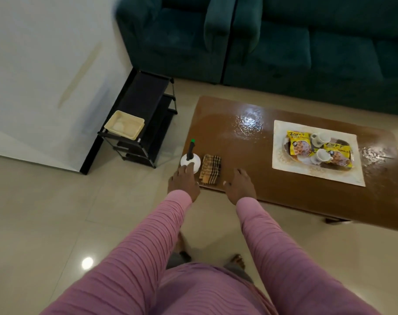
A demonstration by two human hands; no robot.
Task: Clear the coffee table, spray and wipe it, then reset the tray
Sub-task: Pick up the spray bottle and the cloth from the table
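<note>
Left grip (184, 180) open, fingertips touching the white spray bottle (190, 163), not wrapped round it. Right grip (240, 186) loose and holding nothing, over the surface (227, 151) edge. Bottle stands at the near left corner, checked cloth (211, 169) just beside. Risk: a nudge tips it onto the floor (57, 212). Loaded tray (282, 160) sits well apart; overspray could hit snack packets (299, 144) and cups (321, 155).

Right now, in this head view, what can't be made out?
Head view:
Snack packets: print blurred, too small.
Spray bottle: near side hidden by left hand.
Coffee table: right end cut off by frame edge.
Tray: middle covered by packets and cups.
</note>
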